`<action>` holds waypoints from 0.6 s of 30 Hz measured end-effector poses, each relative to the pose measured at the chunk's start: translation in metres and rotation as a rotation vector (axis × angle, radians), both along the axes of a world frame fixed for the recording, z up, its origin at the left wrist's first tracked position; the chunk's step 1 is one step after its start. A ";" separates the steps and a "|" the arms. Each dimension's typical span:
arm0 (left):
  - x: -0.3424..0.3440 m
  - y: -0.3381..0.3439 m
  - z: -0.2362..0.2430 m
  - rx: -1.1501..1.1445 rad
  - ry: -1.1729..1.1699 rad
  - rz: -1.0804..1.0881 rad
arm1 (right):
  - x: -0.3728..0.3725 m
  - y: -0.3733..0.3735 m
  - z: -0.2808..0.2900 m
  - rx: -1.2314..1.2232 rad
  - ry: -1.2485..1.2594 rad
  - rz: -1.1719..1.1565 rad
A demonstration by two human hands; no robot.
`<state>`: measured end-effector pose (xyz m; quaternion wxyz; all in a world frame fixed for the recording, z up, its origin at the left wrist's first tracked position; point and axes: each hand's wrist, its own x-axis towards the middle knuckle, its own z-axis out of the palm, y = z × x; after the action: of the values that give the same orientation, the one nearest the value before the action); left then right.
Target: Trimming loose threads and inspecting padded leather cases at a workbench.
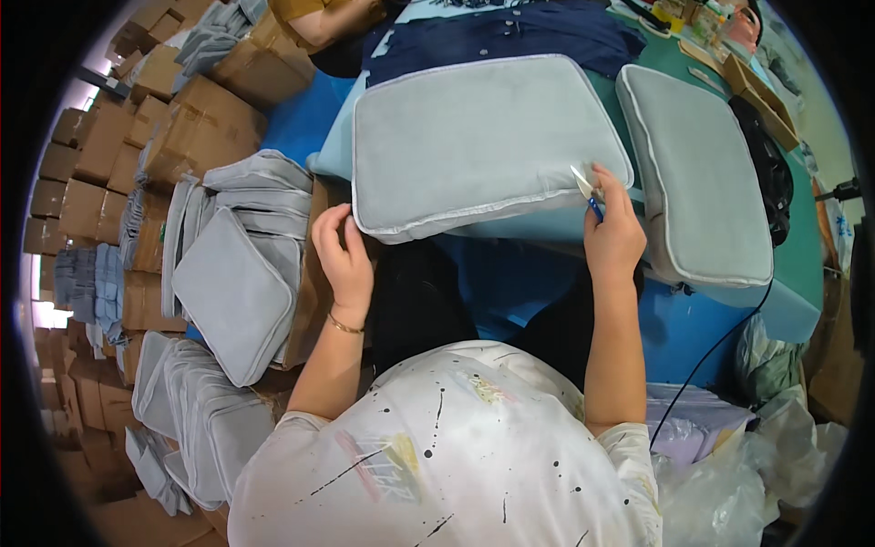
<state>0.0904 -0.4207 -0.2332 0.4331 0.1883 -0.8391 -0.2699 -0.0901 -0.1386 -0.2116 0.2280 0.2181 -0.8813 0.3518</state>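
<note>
A light grey padded cushion [474, 137] with piped edges lies in front of me, its near edge overhanging the table. My left hand [343, 255] is at its near left corner, fingers apart and seemingly just touching the piping; nothing shows gripped in it. In my right hand [615, 232] is a pair of thread snips [594, 208] with blue handles, the pale blades pointing up and left over the cushion's near right part. The fingertips of that hand reach the cushion's right corner. To the right lies a second grey cushion [697, 173], apart from both hands.
Stacked grey cushion covers [237, 287] fill a carton on my left, with another pile [205, 419] nearer. Cardboard boxes [205, 128] rise behind. Dark blue cloth [510, 38] covers the far table. A black cable [706, 360] hangs right, above plastic bags [720, 492]. Another person's arm [328, 23] shows far left.
</note>
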 end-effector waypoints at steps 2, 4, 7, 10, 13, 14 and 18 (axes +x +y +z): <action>0.006 0.025 0.019 -0.306 -0.030 -0.097 | 0.009 -0.001 0.010 0.046 -0.011 -0.014; 0.003 0.039 0.029 -0.451 -0.075 -0.260 | 0.021 0.002 0.016 0.098 -0.047 -0.049; -0.017 0.052 0.040 -0.386 -0.162 -0.319 | 0.044 0.004 0.019 0.022 -0.017 -0.020; -0.031 0.061 0.051 -0.383 -0.253 -0.281 | 0.068 -0.008 0.026 -0.030 -0.119 0.193; -0.040 0.060 0.044 -0.347 -0.178 -0.346 | 0.078 -0.023 0.024 0.047 -0.131 0.265; -0.040 0.059 0.042 -0.344 -0.186 -0.345 | 0.077 -0.028 0.021 0.068 -0.079 0.287; -0.040 0.056 0.045 -0.096 -0.206 -0.365 | 0.079 -0.037 0.026 0.128 0.040 0.318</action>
<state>0.0502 -0.3650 -0.1878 0.2974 0.0389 -0.9110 -0.2830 -0.0110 -0.1752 -0.1858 0.1726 0.3756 -0.8517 0.3220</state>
